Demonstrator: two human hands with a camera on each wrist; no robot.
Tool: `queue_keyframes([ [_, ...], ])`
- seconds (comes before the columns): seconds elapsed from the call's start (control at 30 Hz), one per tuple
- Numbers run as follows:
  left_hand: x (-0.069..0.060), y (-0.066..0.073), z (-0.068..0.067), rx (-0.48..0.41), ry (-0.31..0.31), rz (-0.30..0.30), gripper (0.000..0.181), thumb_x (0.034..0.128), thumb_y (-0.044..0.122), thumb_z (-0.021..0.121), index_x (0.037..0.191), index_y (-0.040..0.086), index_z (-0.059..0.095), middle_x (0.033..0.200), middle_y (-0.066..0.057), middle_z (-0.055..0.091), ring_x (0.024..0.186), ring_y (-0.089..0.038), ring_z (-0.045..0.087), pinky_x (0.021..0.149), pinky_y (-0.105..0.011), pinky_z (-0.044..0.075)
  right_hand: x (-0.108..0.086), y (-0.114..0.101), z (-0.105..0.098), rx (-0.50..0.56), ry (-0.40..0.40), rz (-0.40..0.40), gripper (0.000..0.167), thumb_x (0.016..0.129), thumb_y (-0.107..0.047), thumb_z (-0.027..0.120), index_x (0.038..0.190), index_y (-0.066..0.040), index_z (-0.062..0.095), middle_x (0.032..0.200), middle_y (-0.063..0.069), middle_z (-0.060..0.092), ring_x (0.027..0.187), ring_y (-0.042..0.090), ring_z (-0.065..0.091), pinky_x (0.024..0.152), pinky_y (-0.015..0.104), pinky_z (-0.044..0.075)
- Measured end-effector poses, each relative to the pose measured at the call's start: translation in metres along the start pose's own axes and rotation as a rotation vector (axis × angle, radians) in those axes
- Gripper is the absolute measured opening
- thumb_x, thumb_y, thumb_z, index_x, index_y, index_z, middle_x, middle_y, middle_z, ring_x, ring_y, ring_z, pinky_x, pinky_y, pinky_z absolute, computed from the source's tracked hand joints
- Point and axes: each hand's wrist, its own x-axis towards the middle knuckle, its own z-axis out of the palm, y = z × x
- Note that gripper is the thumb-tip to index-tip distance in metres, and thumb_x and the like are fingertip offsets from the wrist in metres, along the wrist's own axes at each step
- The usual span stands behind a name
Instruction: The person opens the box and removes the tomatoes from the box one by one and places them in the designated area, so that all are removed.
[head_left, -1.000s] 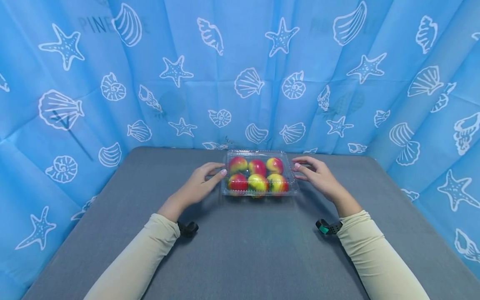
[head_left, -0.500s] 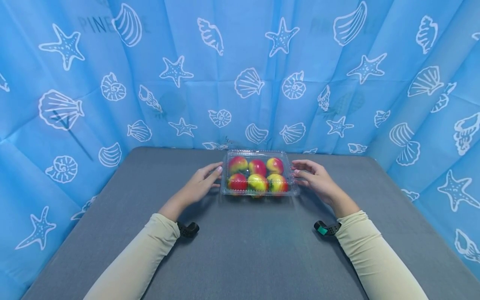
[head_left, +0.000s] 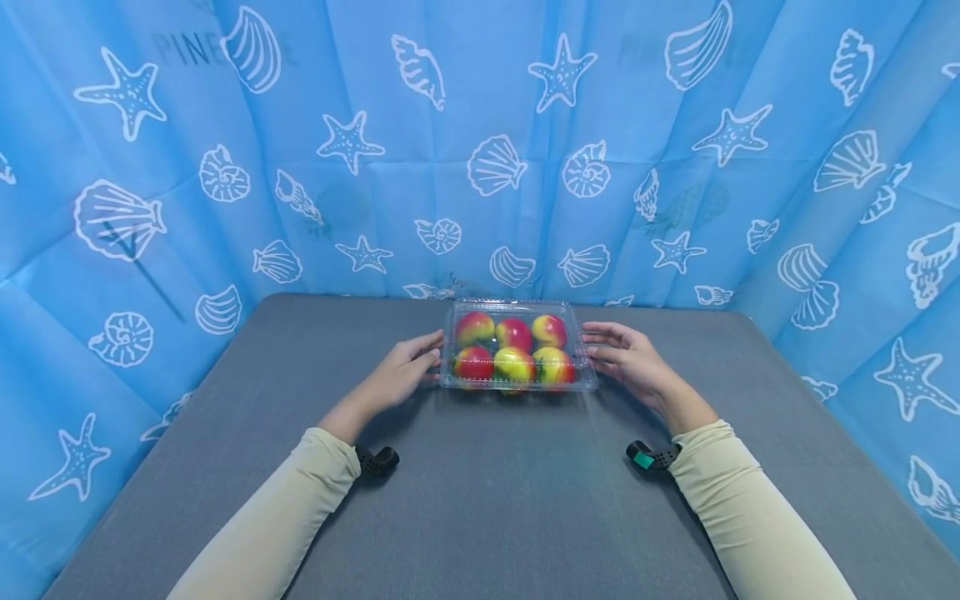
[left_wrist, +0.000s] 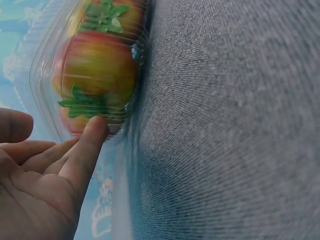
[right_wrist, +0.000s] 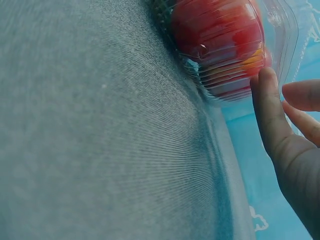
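A clear plastic clamshell container (head_left: 558, 307) with a ridged rim sits at the table's far edge. Several red-and-yellow fruits (head_left: 514, 334) lie inside it; the left wrist view shows green leaves (left_wrist: 87, 103) on them. My left hand (head_left: 396, 377) is at the container's left side, fingers fairly straight, with one fingertip against the lower wall. On the opposite side, my right hand (head_left: 633, 364) has its fingers extended along the container, a fingertip at the ridged wall (right_wrist: 230, 80) in the right wrist view. Neither hand curls round it.
The grey cloth-covered table (head_left: 510, 500) spreads in front of the container. A blue curtain (head_left: 450, 150) with white shell and starfish prints hangs right behind the far edge and along both sides. Dark wristbands (head_left: 377, 460) are on both wrists.
My right hand has moved slightly inward to the container, and my left thumb has come down beside its wall. The container has shifted a touch to the left.
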Motion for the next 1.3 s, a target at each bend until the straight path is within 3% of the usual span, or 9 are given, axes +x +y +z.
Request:
queue_keyframes([
  [0.27,-0.0009,0.0005,0.0019,0.012,0.001,0.003,0.058,0.1149,0.018,0.044,0.166,-0.003,0.026,0.168,-0.025,0.038,0.149,-0.041,0.049,0.11,-0.043,0.055,-0.0017,-0.0007,-0.0003,0.06,-0.01,0.016,0.066,0.106,-0.002,0.059,0.164,0.001,0.028,0.125,-0.01,0.069,0.109,0.002,0.07,0.094,0.021,0.059],
  [0.7,0.0002,-0.0012,0.0011,-0.021,0.004,-0.018,0.057,0.1119,0.009,0.043,0.165,-0.003,0.027,0.166,-0.026,0.041,0.145,-0.043,0.052,0.109,-0.042,0.056,-0.0016,0.0006,0.0002,0.108,-0.019,0.032,0.065,0.105,-0.001,0.061,0.163,0.0,0.031,0.124,-0.009,0.071,0.111,0.005,0.071,0.094,0.022,0.059],
  [1.3,-0.0021,-0.0008,-0.0011,0.081,0.021,0.027,0.061,0.1096,0.011,0.052,0.165,-0.003,0.03,0.162,-0.024,0.048,0.144,-0.041,0.055,0.109,-0.044,0.056,-0.0017,0.0002,0.0019,0.144,-0.05,0.005,0.067,0.105,-0.002,0.064,0.162,0.005,0.029,0.122,-0.01,0.074,0.114,0.003,0.071,0.097,0.021,0.059],
])
